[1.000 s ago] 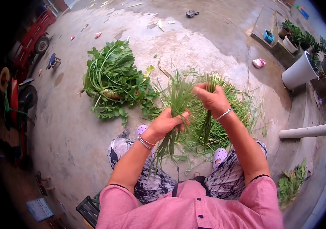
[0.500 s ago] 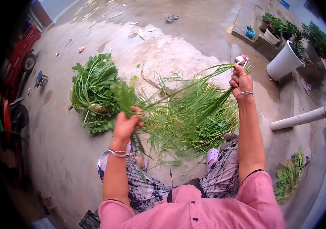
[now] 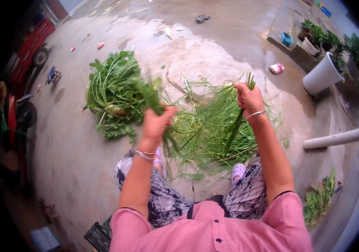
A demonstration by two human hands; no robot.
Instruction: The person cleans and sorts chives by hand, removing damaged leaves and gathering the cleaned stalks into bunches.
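Observation:
My left hand (image 3: 156,122) is closed round a bunch of long green stalks (image 3: 150,95), blurred by motion, whose ends hang below the fist. To its right, my right hand (image 3: 248,98) grips a thinner bunch of stalks (image 3: 235,130) that sticks out above the fingers and hangs down below them. Under and between both hands, a loose pile of thin green stalks (image 3: 213,130) lies spread on the concrete. Beyond my left hand rests a heap of leafy greens (image 3: 114,88) with pale roots.
Potted plants (image 3: 330,42) and a tall white pot (image 3: 322,74) line the right side. A pale pipe (image 3: 335,138) juts in below them. Leafy scraps (image 3: 319,199) lie lower right. A small stool (image 3: 53,75) and a red vehicle (image 3: 30,46) stand at left.
Since half a second ago, my right hand has moved down and left, towards my left hand, still holding stalks. My left hand has shifted slightly up and right with its bunch.

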